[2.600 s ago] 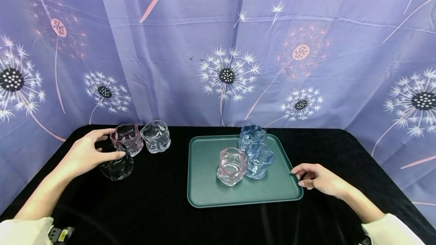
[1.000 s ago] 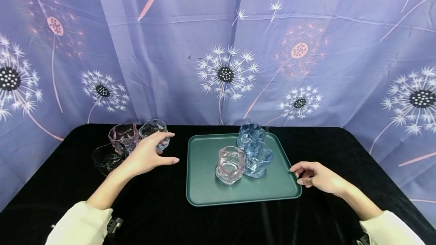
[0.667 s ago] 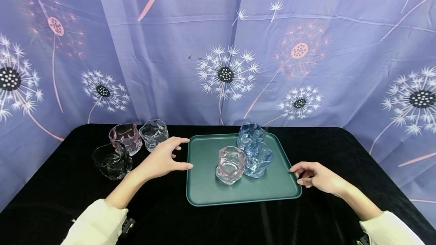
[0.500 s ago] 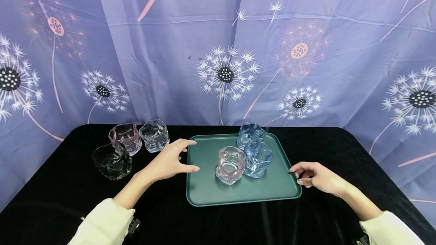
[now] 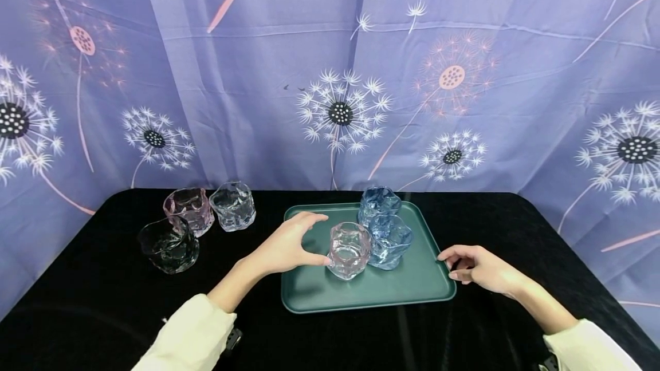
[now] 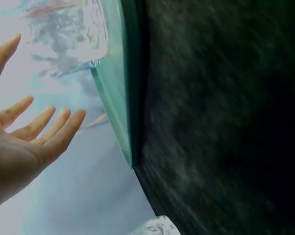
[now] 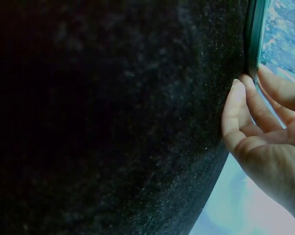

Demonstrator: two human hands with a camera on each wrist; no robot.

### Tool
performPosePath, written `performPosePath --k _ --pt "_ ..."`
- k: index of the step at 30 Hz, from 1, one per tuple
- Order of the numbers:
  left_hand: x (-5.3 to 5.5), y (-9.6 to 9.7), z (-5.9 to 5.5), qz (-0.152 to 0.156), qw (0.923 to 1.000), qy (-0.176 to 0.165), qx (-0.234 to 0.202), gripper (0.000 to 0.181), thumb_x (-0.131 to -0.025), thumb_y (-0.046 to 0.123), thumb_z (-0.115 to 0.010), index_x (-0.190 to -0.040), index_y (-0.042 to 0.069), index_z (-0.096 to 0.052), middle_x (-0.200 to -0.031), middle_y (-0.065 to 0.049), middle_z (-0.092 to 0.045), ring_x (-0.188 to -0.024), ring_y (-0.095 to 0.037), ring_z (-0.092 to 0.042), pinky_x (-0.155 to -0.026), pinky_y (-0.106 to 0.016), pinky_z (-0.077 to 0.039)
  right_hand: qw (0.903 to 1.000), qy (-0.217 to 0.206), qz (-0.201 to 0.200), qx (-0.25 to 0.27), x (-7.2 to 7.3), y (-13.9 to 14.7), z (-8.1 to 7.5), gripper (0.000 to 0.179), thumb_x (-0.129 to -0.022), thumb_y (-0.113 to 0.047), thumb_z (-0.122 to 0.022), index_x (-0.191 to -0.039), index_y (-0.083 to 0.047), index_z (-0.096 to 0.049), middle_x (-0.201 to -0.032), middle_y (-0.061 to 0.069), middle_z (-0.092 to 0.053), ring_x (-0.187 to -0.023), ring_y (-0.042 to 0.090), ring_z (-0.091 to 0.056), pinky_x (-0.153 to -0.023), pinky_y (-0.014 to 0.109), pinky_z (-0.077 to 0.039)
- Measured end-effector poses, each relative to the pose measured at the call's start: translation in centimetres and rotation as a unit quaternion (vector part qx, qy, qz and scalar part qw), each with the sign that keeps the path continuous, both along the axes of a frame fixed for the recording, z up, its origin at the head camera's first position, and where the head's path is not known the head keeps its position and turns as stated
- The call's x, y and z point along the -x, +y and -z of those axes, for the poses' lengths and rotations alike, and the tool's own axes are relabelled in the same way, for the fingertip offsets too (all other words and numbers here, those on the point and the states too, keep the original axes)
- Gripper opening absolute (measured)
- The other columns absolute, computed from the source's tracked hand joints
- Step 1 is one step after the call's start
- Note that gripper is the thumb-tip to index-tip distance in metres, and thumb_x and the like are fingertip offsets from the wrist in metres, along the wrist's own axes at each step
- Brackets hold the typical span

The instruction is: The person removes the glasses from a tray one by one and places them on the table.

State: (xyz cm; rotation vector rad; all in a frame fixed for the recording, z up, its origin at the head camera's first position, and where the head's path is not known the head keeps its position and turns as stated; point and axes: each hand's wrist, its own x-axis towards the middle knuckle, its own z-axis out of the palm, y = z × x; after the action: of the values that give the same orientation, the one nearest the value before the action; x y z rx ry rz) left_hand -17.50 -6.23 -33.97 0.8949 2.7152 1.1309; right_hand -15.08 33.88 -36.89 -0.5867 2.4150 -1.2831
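My left hand (image 5: pixel 290 243) hovers over the left part of a green tray (image 5: pixel 309 296), thumb and fingers spread apart. Its thumb tip is right by a pink glass (image 5: pixel 349 251) on the tray; whether they touch I cannot tell. In the left wrist view the left hand (image 6: pixel 35 132) has nothing between its fingers. Two blue glasses (image 5: pixel 391 242) stand close together, right of the pink one. The right hand (image 5: pixel 479 268) rests its fingertips against the tray's right rim, fingers loosely bent. In the right wrist view that hand (image 7: pixel 265 117) touches the tray edge (image 7: pixel 255 39).
Off the tray to the left, a dark grey glass (image 5: pixel 170 245), another pink glass (image 5: pixel 189 210) and a clear glass (image 5: pixel 234 206) stand grouped on the black-covered table (image 5: pixel 247 302). A purple dandelion-print curtain (image 5: pixel 268 102) hangs directly behind the table.
The left hand has let go of the dark grey glass at the left and moved rightward, past the clear glass, over the tray. The right hand has stayed at the tray's rim.
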Motion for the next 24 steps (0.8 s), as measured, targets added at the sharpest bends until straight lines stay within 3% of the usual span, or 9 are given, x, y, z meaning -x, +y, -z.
performPosePath --k 13,19,24 --pt "-0.1 3.1 0.0 0.032 0.9993 -0.012 0.012 0.079 -0.071 0.034 -0.078 -0.136 0.011 -0.041 -0.133 -0.011 -0.04 -0.12 -0.028 -0.042 -0.095 -0.045 -0.038 1.0 -0.001 0.0 0.002 0.0 0.0 0.0 0.03 -0.084 0.003 -0.058 -0.112 0.012 -0.052 -0.091 0.02 -0.053 -0.064 0.01 -0.049 -0.053 0.03 -0.045" --pt "0.0 3.8 -0.2 0.043 0.9989 -0.018 0.009 0.077 -0.07 0.03 -0.079 -0.135 0.009 -0.042 -0.131 -0.011 -0.042 -0.116 -0.028 -0.044 -0.09 -0.043 -0.042 1.0 -0.006 0.002 0.002 -0.1 0.0 -0.1 0.031 -0.084 0.003 -0.057 -0.113 0.013 -0.051 -0.091 0.02 -0.053 -0.064 0.01 -0.049 -0.053 0.03 -0.045" --pt "0.1 4.0 -0.2 0.044 0.9986 -0.026 0.012 0.079 -0.07 0.03 -0.079 -0.136 0.011 -0.041 -0.133 -0.011 -0.04 -0.12 -0.028 -0.041 -0.093 -0.045 -0.039 1.0 -0.006 0.004 0.0 -0.1 0.0 -0.1 0.031 -0.085 0.003 -0.057 -0.113 0.013 -0.051 -0.091 0.02 -0.053 -0.064 0.011 -0.049 -0.053 0.03 -0.044"
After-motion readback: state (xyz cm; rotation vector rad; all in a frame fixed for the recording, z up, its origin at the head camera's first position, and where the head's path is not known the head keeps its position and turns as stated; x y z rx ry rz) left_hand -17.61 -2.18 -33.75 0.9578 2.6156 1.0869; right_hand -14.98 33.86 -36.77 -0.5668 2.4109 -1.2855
